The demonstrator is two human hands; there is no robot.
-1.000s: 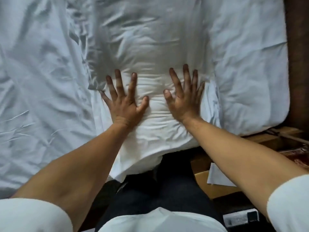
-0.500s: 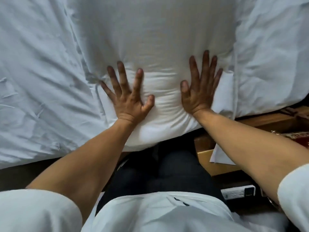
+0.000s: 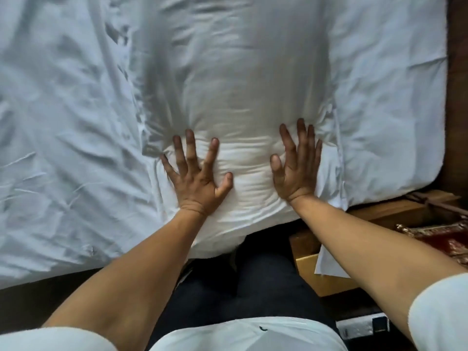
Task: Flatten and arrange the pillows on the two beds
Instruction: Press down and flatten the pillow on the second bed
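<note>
A white pillow (image 3: 240, 97) lies lengthwise on the bed, its near end hanging a little over the bed's edge. My left hand (image 3: 195, 178) presses flat on the pillow's near left part, fingers spread. My right hand (image 3: 296, 168) presses flat on its near right part, fingers close together. Both palms dent the pillow and crease the cloth between them. A second white pillow (image 3: 387, 110) lies to the right, alongside the first. Neither hand holds anything.
The rumpled pale sheet (image 3: 63, 135) covers the bed to the left. A wooden bedside stand (image 3: 395, 214) and a yellow-brown box (image 3: 326, 277) with white paper sit at the lower right. A dark headboard (image 3: 458, 97) runs along the right edge.
Both hands stay flat on the pillow's near end, sliding a little farther apart. The view has shifted, first down toward my body, then back up over the bed.
</note>
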